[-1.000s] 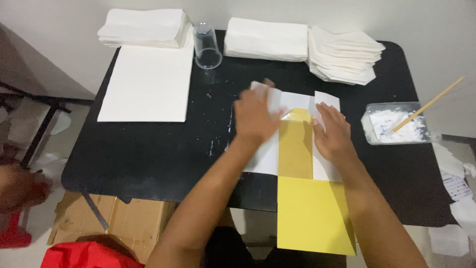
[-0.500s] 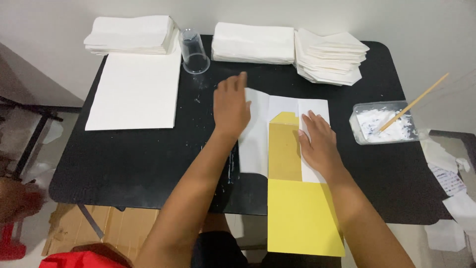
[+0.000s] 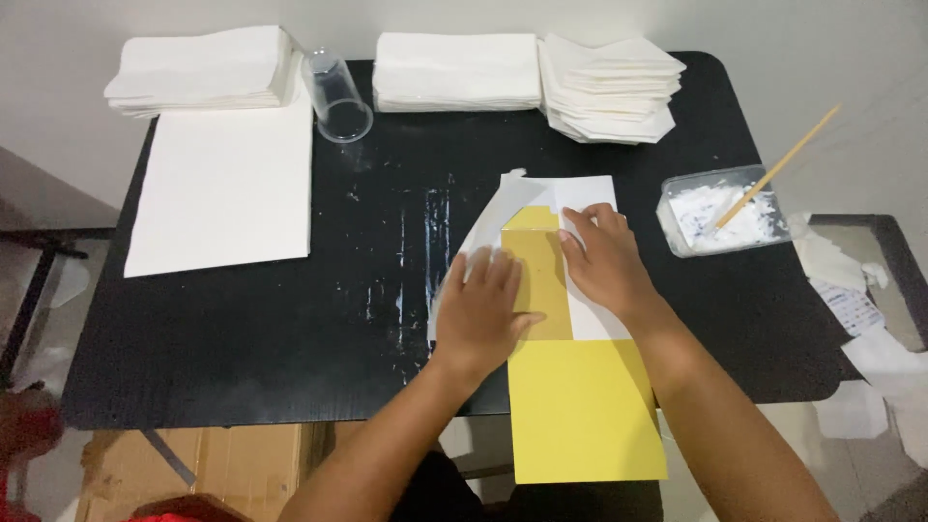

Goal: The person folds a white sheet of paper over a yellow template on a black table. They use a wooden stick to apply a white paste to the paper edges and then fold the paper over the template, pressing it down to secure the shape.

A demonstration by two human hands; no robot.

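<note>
Here a white paper sheet [image 3: 590,309] is pinned flat against the black rectangular table [image 3: 290,329], near its front edge, with a long yellow card template [image 3: 570,387] laid lengthwise over it and overhanging the table's front edge. The left hand [image 3: 483,314] is spread palm down, fingers nearly straight and close together, on the sheet's left flap, which is lifted and curled toward the template, apparently so that it can be folded over the card's edge. The right hand [image 3: 604,261] is pressed flat on the right part of the sheet, fingers extended, gripping nothing; the paper seems to be held against slipping. Nothing is clasped by either hand.

Further back, within reach, four piles of white paper are counted: one folded stack at the left rear [image 3: 198,68], one broad flat pile of sheets [image 3: 227,179] before it, one folded stack at the centre rear [image 3: 454,70], and one pile of finished pointed pieces [image 3: 609,87]. One clear plastic cup [image 3: 336,95] lies tipped. One clear tub of white paste [image 3: 720,213] stands at the right, one wooden stick [image 3: 783,166] resting in it.
</note>
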